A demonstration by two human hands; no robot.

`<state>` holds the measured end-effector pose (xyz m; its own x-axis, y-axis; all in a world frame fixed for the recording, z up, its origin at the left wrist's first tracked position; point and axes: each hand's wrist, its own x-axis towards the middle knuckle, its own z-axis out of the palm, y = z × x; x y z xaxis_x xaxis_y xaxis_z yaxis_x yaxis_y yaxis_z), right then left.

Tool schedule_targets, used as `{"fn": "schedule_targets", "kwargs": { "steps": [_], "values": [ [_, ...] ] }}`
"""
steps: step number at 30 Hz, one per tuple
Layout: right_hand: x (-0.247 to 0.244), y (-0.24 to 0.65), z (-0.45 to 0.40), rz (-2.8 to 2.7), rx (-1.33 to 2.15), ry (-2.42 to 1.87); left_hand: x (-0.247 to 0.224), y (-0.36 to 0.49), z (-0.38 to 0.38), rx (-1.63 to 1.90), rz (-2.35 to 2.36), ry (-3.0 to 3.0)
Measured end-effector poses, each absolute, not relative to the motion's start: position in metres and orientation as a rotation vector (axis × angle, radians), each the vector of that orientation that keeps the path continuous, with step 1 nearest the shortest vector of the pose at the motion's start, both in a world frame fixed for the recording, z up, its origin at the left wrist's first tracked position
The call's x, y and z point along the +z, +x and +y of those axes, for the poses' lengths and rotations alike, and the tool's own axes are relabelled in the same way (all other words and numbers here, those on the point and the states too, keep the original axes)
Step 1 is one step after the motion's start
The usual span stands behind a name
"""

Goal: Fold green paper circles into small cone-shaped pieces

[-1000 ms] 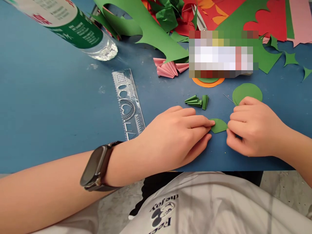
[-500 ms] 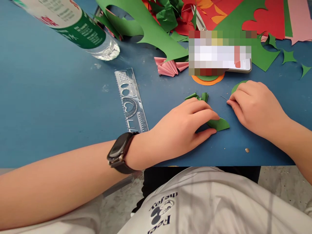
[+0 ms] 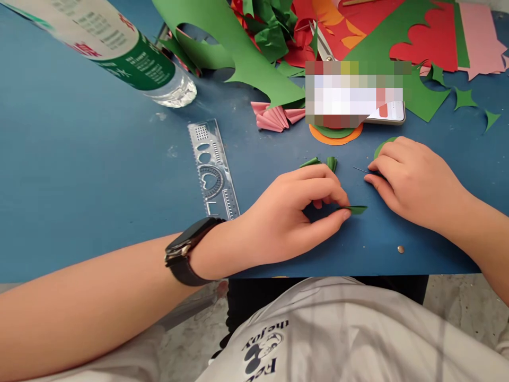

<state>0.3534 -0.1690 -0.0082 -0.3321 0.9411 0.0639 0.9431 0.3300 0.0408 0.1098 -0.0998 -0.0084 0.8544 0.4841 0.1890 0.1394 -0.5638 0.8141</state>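
Note:
My left hand (image 3: 306, 212), with a dark watch (image 3: 191, 249) on its wrist, pinches a small folded green paper piece (image 3: 358, 210) between thumb and forefinger. To its right, my right hand (image 3: 413, 180) is closed with a thin needle (image 3: 360, 170) between thumb and finger, its point directed left. A green paper disc (image 3: 385, 147) shows partly from behind my right hand's fingers. Just beyond my left hand lie small rolled green paper pieces (image 3: 331, 164), partly covered by it. The needle and the folded paper are apart.
A clear plastic ruler (image 3: 214, 167) lies left of my hands, and a water bottle (image 3: 159, 74) is farther back. Pink folded paper (image 3: 274, 116), a phone (image 3: 392, 112), orange paper (image 3: 336, 139), scissors (image 3: 323, 42) and green offcuts (image 3: 429, 101) spread across the back. A small round metallic thing (image 3: 401, 249) is near the front edge.
The green paper in my left hand has gone from lying flat to being pinched edge-up between thumb and forefinger. My right hand with the needle has shifted slightly left.

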Motion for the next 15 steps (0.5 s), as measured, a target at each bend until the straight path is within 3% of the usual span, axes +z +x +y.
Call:
{"fn": "schedule_targets", "kwargs": {
  "steps": [15],
  "values": [
    [-0.003, 0.331, -0.168, -2.595, 0.051, -1.979, -0.008, 0.113, -0.1, 0.439, 0.686, 1.648]
  ]
}}
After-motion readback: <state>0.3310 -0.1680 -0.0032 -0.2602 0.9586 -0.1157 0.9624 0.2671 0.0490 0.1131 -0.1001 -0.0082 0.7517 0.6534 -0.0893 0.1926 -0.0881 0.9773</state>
